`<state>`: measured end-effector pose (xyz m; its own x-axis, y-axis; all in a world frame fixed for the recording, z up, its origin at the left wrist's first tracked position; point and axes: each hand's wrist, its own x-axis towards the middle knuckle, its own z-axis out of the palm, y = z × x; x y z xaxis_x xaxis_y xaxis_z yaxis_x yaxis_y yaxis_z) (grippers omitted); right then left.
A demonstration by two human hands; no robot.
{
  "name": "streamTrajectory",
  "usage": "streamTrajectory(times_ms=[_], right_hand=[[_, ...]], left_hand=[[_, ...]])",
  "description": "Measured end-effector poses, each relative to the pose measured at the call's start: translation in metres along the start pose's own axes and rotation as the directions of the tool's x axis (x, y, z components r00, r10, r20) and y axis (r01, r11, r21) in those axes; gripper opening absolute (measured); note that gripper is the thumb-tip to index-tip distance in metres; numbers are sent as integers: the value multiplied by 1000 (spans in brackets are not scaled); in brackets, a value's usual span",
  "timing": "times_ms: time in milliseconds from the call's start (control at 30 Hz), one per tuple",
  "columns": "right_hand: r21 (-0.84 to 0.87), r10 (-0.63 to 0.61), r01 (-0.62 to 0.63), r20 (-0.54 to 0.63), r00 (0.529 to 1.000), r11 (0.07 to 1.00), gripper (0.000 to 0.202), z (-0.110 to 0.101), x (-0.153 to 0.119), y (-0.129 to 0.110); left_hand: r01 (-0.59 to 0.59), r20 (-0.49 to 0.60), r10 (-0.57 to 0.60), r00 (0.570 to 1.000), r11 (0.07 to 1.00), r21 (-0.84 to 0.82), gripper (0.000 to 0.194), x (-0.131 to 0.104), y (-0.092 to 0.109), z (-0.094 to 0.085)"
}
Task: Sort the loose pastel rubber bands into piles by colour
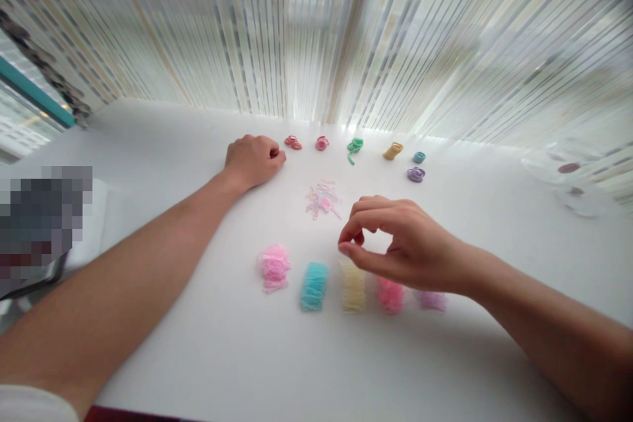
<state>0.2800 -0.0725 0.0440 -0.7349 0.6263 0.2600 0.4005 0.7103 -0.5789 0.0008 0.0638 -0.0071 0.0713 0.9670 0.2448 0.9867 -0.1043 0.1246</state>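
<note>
My left hand (254,159) rests on the white table as a loose fist, beside a small coral coil (293,142); nothing shows in its fingers. Over the bundles in front, my right hand (410,241) hangs with thumb and index fingertips pinched together. Whatever the pinch may hold is too small to make out. Below it lie a pale yellow bundle of short strands (353,290), a hot pink bundle (390,295) and a lilac bundle (432,301), partly covered by the hand. A loose heap of pale pink and whitish strips (323,200) lies between both hands.
Left of the yellow bundle are a turquoise bundle (314,286) and a light pink one (274,268). Along the back sit coils: pink (322,143), green (355,148), mustard (393,151), blue (419,157) and purple (416,175). A string curtain (297,33) hangs behind the table (222,356).
</note>
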Motion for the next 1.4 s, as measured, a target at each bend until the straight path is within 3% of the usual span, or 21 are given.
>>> streamTrajectory(times_ms=[267,433,633,867,1200,1400], right_hand=[[-77,248,-278,-272,930,957,14,-9,3,54],[-71,246,-264,-199,949,962,16,0,1,64],[-68,129,-134,-71,989,989,21,4,0,55],[-103,19,-21,-27,999,994,20,2,-1,56],[-119,121,-138,-141,983,983,17,1,-1,64],[-114,177,-193,-140,974,974,12,8,1,63]], left_hand=[[-9,14,8,1000,1000,30,38,1,-1,0],[-13,9,12,1000,999,36,36,1,-2,1],[-8,9,8,1000,1000,31,36,1,-2,1],[-2,11,2,1000,1000,30,38,1,-2,1],[-5,6,5,1000,999,33,37,1,-1,2],[-3,10,3,1000,999,36,37,1,-1,0]])
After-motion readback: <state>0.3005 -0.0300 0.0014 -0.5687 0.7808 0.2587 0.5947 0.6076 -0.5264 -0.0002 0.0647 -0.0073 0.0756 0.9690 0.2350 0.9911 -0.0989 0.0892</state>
